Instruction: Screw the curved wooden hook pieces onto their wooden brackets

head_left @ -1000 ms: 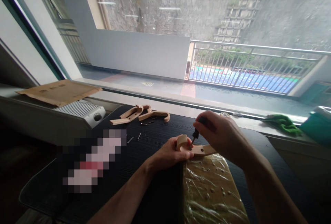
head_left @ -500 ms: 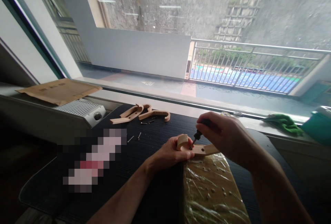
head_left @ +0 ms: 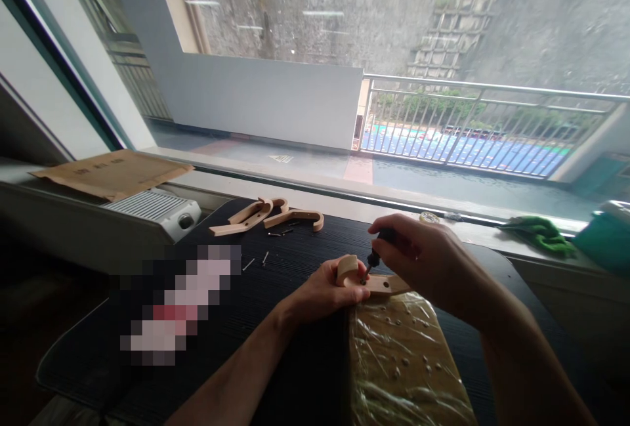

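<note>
My left hand [head_left: 322, 293] is closed around a curved wooden hook [head_left: 350, 270], pressing it against the top edge of a plastic-wrapped wooden board [head_left: 401, 363]. My right hand [head_left: 418, 258] grips a small dark-handled screwdriver [head_left: 375, 256], its tip set on the hook's flat arm. Both hands work near the middle of a black ribbed table [head_left: 275, 301].
Three more wooden hooks [head_left: 268, 216] and several loose screws [head_left: 263, 258] lie farther back on the table. A white grilled appliance [head_left: 157, 209] with cardboard [head_left: 111, 173] on it stands left. A green cloth [head_left: 539, 232] and teal container [head_left: 608, 239] sit on the windowsill, right.
My right hand has shifted slightly left and turned a little on the screwdriver. The left hand and the hook have stayed put.
</note>
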Motion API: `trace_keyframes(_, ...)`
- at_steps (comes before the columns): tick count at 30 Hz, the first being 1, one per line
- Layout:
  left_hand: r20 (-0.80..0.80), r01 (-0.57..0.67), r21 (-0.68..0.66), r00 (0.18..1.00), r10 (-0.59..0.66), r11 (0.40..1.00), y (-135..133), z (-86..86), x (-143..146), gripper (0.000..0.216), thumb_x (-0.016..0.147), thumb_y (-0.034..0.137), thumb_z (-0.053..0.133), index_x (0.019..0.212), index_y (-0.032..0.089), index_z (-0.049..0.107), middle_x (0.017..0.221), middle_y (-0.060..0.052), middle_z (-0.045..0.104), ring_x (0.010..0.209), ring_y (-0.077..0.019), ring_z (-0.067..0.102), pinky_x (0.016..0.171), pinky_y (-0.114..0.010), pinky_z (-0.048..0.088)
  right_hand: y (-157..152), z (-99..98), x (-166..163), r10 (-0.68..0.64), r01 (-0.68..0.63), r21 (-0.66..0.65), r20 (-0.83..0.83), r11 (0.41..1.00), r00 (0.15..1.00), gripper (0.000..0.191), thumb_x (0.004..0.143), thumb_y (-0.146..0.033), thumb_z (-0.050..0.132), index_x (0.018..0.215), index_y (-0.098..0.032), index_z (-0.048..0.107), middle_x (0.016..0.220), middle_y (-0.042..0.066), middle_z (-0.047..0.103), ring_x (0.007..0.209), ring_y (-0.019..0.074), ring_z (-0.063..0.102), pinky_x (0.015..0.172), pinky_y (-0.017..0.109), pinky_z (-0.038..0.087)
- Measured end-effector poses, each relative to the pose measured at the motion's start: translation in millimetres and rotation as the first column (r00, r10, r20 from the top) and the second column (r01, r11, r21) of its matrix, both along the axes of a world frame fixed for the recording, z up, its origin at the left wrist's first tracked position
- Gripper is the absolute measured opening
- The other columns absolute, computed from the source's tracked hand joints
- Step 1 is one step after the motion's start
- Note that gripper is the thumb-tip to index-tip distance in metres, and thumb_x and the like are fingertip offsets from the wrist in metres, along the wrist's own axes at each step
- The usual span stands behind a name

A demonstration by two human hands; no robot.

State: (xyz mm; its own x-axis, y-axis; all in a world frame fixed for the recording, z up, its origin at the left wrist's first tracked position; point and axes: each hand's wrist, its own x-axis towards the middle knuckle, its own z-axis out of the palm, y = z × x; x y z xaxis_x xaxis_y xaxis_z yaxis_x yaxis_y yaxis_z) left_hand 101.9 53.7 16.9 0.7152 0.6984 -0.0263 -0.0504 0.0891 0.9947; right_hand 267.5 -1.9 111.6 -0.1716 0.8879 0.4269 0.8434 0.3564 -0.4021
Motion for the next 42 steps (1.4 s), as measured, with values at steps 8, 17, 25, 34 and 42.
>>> trace_keyframes(8,0.027,0.02,0.0,0.999,-0.02,1.0,1.7,-6.2,0.2,0.024,0.068,0.023,0.07,0.086,0.015,0.056,0.081,0.001,0.053,0.071,-0.0097,0.047,0.07,-0.023,0.036,1.8,1.0,-1.7,-0.043,0.044,-0.049,0.013,0.998,0.999,0.024,0.086,-0.042,0.048,0.082,-0.021,0.059,0.055,-0.004,0.057,0.047,0.0094,0.044,0.045,0.022,0.029)
trace_keyframes(17,-0.006,0.004,0.011,1.0,-0.004,1.0,0.7,-1.3,-0.2,0.024,0.067,0.024,0.07,0.085,0.015,0.057,0.076,0.002,0.051,0.069,-0.0091,0.045,0.068,-0.022,0.035,0.0,1.2,-1.7,-0.046,0.046,0.026,0.03,0.999,0.998,0.02,0.081,-0.038,0.054,0.096,-0.026,0.061,0.059,-0.004,0.058,0.05,0.0098,0.047,0.047,0.022,0.032)
trace_keyframes(25,0.018,0.014,-0.003,1.0,-0.014,1.0,1.7,-6.8,0.6,0.026,0.066,0.025,0.071,0.086,0.015,0.057,0.079,0.002,0.052,0.069,-0.0094,0.046,0.068,-0.022,0.036,-0.4,3.6,2.5,0.014,-0.014,0.0,0.023,1.0,1.0,0.02,0.086,-0.036,0.048,0.09,-0.02,0.061,0.06,-0.003,0.057,0.049,0.0086,0.046,0.046,0.021,0.034)
trace_keyframes(34,0.032,0.016,-0.011,0.999,-0.016,1.0,0.2,-2.5,0.7,0.024,0.067,0.021,0.07,0.085,0.014,0.057,0.079,0.002,0.053,0.069,-0.0088,0.045,0.068,-0.022,0.035,0.5,0.4,-2.3,-0.037,0.037,-0.009,0.021,0.999,0.999,0.023,0.086,-0.042,0.047,0.085,-0.023,0.059,0.056,-0.005,0.056,0.048,0.0089,0.044,0.046,0.022,0.03)
trace_keyframes(42,0.054,0.009,-0.048,0.999,-0.006,0.999,-2.2,4.3,0.6,0.017,0.067,0.017,0.069,0.075,0.014,0.054,0.067,0.005,0.046,0.061,-0.0059,0.038,0.061,-0.02,0.032,-1.3,-0.3,-5.4,0.049,-0.051,0.03,0.059,0.998,0.997,0.021,0.086,-0.036,0.05,0.097,-0.023,0.061,0.064,-0.003,0.061,0.052,0.0091,0.048,0.049,0.022,0.033)
